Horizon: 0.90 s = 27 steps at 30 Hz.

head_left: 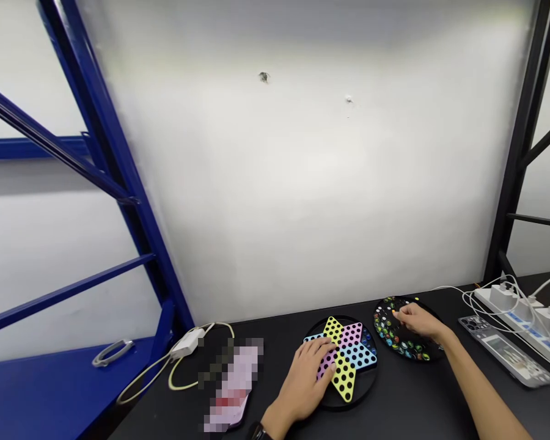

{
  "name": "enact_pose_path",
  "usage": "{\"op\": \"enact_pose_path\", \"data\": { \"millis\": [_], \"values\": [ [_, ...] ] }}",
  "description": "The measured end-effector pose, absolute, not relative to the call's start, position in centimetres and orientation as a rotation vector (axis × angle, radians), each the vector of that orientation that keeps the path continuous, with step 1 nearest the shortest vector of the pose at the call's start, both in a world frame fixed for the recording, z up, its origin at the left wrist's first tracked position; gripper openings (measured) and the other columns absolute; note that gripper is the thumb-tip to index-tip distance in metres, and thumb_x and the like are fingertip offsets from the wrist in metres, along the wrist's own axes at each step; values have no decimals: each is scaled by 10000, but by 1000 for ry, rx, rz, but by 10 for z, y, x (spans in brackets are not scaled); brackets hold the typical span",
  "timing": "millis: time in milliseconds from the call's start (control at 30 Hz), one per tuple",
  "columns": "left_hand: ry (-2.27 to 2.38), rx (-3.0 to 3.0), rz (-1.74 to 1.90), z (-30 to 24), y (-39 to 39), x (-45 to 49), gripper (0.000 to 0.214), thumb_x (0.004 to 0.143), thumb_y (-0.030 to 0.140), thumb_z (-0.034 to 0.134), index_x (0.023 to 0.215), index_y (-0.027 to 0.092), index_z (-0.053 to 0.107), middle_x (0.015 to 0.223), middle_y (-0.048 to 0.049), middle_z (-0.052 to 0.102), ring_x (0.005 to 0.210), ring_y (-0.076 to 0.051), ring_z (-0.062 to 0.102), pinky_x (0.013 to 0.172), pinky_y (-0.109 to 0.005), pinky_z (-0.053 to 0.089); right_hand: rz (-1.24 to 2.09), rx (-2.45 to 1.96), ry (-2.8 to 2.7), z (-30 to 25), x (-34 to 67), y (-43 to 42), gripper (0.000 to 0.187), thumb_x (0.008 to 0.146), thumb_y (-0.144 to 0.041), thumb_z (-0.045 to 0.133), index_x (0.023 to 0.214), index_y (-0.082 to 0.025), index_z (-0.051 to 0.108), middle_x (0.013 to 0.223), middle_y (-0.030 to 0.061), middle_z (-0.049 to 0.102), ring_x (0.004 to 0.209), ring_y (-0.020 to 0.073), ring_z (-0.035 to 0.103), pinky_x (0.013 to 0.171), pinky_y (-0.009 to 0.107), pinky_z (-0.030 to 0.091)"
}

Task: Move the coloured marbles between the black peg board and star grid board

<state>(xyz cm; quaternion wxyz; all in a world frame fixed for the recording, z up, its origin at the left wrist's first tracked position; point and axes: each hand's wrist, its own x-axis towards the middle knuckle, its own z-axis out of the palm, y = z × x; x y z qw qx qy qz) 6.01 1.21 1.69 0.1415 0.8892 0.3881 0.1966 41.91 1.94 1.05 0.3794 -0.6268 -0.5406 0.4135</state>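
My left hand [302, 376] flat on Chinese checkers board [346, 360], no grip | my right hand [417, 321] at marbles [389, 330] in black tray [433, 349], grip unclear

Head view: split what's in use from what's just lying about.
In use: left hand on the star-shaped Chinese checkers board; right hand at the black tray of marbles.

Lying about: white power strip; white charger; flat gadget in a clear case.

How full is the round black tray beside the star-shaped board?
Quite full: coloured marbles cover most of the round black tray, right up to the right hand.
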Motion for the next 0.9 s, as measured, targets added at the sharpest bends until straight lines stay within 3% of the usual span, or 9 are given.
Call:
{"op": "enact_pose_path", "data": {
  "millis": [267, 400, 500, 600, 767, 900],
  "values": [
    [1130, 2548, 551, 18, 11, 61, 363, 1004, 443, 373, 1287, 318, 564, 1384, -16, 546, 1295, -243, 465, 1131, -473, 346, 989, -1968, -1870, 23, 426, 6, 293, 661, -392, 728, 464, -200, 629, 444, -4, 527, 451, 104, 406, 475, 263, 259],
    [1130, 2536, 541, 17, 12, 61, 365, 1015, 422, 351, 1294, 314, 560, 1394, -18, 538, 1305, -240, 450, 1138, -489, 329, 1032, -2031, -1862, 24, 416, 1, 258, 569, -317, 778, 411, -200, 611, 413, 4, 540, 438, 121, 472, 476, 259, 303],
    [1114, 2540, 561, 16, 13, 60, 377, 1024, 424, 323, 1296, 317, 561, 1387, -19, 544, 1297, -235, 455, 1136, -489, 334, 1098, -2014, -1840, 23, 409, 2, 259, 577, -298, 766, 416, -187, 596, 463, 21, 585, 428, 123, 494, 461, 255, 319],
    [1104, 2548, 571, 15, 13, 60, 382, 1024, 431, 320, 1297, 320, 564, 1384, -17, 546, 1292, -234, 461, 1133, -479, 342, 1119, -1883, -1835, 25, 410, 3, 267, 673, -368, 707, 504, -176, 629, 479, -7, 545, 420, 86, 425, 442, 229, 289],
    [1126, 2564, 576, 14, 14, 59, 365, 1005, 438, 378, 1296, 326, 567, 1386, -10, 548, 1297, -239, 465, 1125, -456, 365, 1299, -1347, -1445, 36, 417, 4, 262, 781, -465, 589, 818, -207, 618, 446, -122, 266, 403, 52, 140, 406, 205, 141],
    [1120, 2572, 586, 15, 13, 60, 361, 1003, 444, 384, 1287, 328, 572, 1379, -10, 554, 1289, -239, 473, 1120, -452, 370, 1381, -1136, -1201, 34, 407, 8, 304, 817, -528, 515, 797, -225, 514, 491, -121, 317, 373, 42, 119, 390, 204, 118]
  ]
}}
